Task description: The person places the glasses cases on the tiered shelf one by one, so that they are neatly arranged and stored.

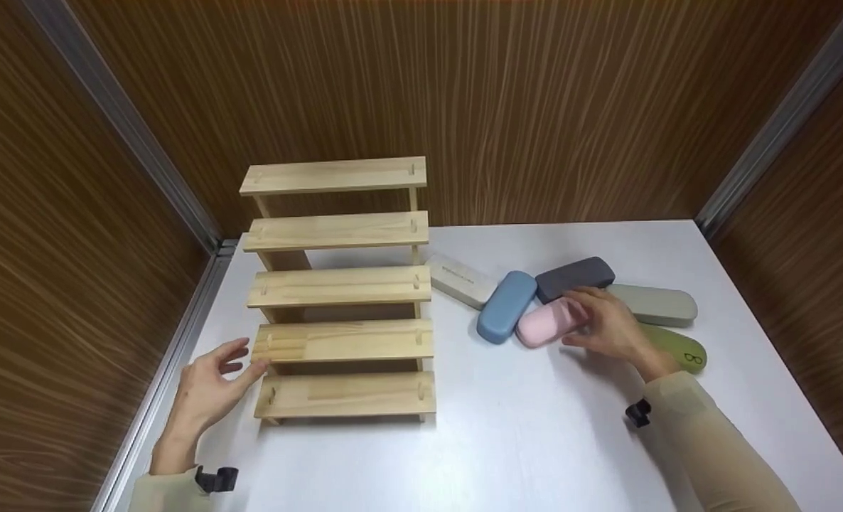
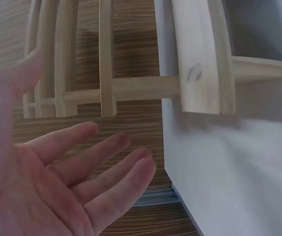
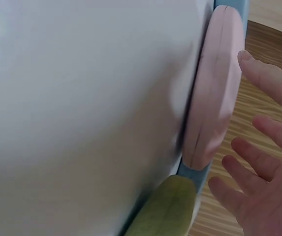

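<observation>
My right hand (image 1: pixel 603 323) is over the right end of a pink glasses case (image 1: pixel 546 323), thumb and fingers spread. In the right wrist view its fingers are apart, and the thumb tip overlaps the edge of the pink case (image 3: pixel 214 88); contact cannot be told. On the left, my left hand (image 1: pixel 212 384) is beside a tiered wooden rack (image 1: pixel 343 341), near the left ends of its lower shelves. The left wrist view has that hand (image 2: pixel 67 172) with loosely extended fingers and nothing in it, alongside the rack (image 2: pixel 200 73).
Around the pink case lie a blue case (image 1: pixel 507 306), a dark grey case (image 1: pixel 574 277), a pale grey-green case (image 1: pixel 656 306), an olive case with a glasses print (image 1: pixel 677 348) and an off-white case (image 1: pixel 460 281) by the rack. Wood-grain walls (image 1: pixel 571 107) enclose the white table (image 1: pixel 507 441).
</observation>
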Demonstrator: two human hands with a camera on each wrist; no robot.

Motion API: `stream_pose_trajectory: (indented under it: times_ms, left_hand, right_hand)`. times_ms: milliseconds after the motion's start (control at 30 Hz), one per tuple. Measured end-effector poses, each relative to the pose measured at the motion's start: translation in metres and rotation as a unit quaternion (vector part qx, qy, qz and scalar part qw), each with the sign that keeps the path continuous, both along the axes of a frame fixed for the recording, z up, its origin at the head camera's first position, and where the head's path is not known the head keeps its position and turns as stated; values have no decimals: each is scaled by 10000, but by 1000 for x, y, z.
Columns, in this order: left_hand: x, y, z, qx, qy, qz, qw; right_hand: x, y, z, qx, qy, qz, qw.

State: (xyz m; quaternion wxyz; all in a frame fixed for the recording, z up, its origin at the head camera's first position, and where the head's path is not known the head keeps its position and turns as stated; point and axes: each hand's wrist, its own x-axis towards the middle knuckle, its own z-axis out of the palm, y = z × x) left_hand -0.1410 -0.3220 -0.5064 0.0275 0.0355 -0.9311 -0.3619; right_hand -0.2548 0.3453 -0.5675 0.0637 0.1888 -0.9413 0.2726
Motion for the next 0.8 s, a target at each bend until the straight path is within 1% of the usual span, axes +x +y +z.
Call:
stream_pose_trajectory:
  times_ms: [133,233,333,400,467,567,667,800]
  left_hand:
    - [1,-6,-4,261,-583,-354,9973]
    - [2,-9,-10,462,-850,-558,9937]
    - [4,-12,-18,844,-1082,-694,9881]
    - [5,-14,-24,1167,-1187,-801,9828]
    - [5,-15,-30,1564,-1279,-851,9757]
    - [5,-16,-38,1992,-1326,-916,9666]
    - [4,-18,-45,2311,-1356,-882,9594]
    - [3,-20,-51,2564,-1330,-749,9544]
  right_hand:
    - [-3,2,-4,-21,-106,-40,9999]
    - [-6,2,-6,-47,-110,-9,9999]
    - [-7,1,-9,-77,-26,35,10000]
    - [-8,1,-10,-108,-1,56,9999]
    - [-8,0,-12,-142,29,58,9999]
    - [-9,0,-14,-189,35,82,9998]
    - [-9,0,-15,-185,40,100,9998]
    - [-10,1,-15,-156,-9,46,9999]
